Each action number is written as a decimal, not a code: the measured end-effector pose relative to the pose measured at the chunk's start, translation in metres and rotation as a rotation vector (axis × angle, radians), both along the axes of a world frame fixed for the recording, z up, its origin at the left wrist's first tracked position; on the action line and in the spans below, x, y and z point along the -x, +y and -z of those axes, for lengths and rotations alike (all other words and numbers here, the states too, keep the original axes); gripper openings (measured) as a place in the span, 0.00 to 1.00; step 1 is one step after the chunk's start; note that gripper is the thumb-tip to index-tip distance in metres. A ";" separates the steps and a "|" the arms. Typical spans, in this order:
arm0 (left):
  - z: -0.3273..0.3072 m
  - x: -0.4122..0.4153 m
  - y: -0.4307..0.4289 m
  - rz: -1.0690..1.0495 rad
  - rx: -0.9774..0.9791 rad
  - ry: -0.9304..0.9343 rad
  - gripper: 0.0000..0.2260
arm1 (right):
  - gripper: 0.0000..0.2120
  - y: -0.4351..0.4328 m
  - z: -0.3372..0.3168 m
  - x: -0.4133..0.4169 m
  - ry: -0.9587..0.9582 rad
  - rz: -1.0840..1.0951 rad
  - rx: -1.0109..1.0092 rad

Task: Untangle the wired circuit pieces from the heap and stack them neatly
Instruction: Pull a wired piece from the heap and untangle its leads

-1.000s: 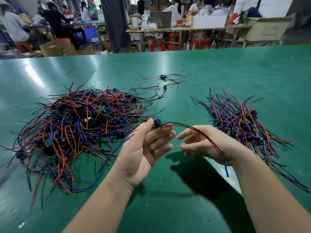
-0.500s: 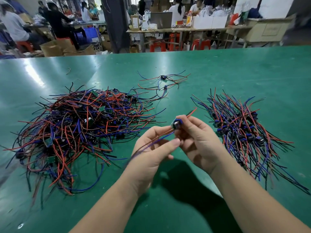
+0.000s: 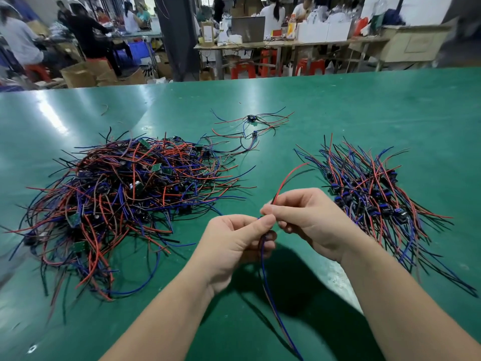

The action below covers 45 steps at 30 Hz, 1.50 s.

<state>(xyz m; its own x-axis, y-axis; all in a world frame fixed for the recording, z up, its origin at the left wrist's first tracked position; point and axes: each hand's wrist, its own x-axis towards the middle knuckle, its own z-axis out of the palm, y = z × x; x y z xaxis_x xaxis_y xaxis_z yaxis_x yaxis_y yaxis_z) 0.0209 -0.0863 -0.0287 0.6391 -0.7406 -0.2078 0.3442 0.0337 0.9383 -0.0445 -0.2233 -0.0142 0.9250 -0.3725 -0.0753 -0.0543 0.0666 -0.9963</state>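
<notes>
- Now that both hands have closed in on it, the wired piece (image 3: 276,194) hangs at mid-frame, clear of the tabletop (image 3: 364,105). Its red lead (image 3: 286,177) arcs up toward 1 o'clock and its blue lead (image 3: 264,269) trails down toward 6 o'clock.
- A second ago it lay sideways across the hands. Since then it has been passed over and drawn out lengthwise, so I judge it free of tangles and ready to set down.
- The left hand (image 3: 234,241) has its grip clamped on the piece, thumb and forefinger pinching where the blue lead begins.
- The right hand (image 3: 307,217), just beside it at 3 o'clock, also has its grip clamped, fingers curled round the base of the red lead. The circuit part itself is hidden between the fingers.
- The heap (image 3: 125,199) lies at 9 o'clock of the hands, large and knotted, so most of the job remains.
- The stack (image 3: 377,199) lies at 3 o'clock with its leads roughly parallel. This piece probably belongs there, laid the same way.
- A few loose pieces (image 3: 252,123) sit apart at 12 o'clock.
</notes>
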 end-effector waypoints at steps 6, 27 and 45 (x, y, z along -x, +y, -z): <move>0.000 0.006 0.000 0.128 -0.128 -0.104 0.10 | 0.05 -0.034 -0.007 0.005 0.020 0.350 -0.280; 0.008 -0.012 -0.003 -0.318 0.046 -0.019 0.17 | 0.09 0.015 0.014 -0.007 -0.109 0.089 0.614; 0.016 -0.044 0.018 -0.421 -0.526 -1.078 0.12 | 0.06 -0.117 -0.013 0.062 0.081 1.073 0.709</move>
<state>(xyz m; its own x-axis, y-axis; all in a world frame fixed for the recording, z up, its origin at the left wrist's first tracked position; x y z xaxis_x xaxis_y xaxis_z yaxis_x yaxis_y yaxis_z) 0.0649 -0.0679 -0.0445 0.8314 -0.4265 0.3562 -0.5458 -0.5060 0.6679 -0.1068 -0.3399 -0.0008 0.1418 -0.9046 0.4020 -0.3646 -0.4253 -0.8284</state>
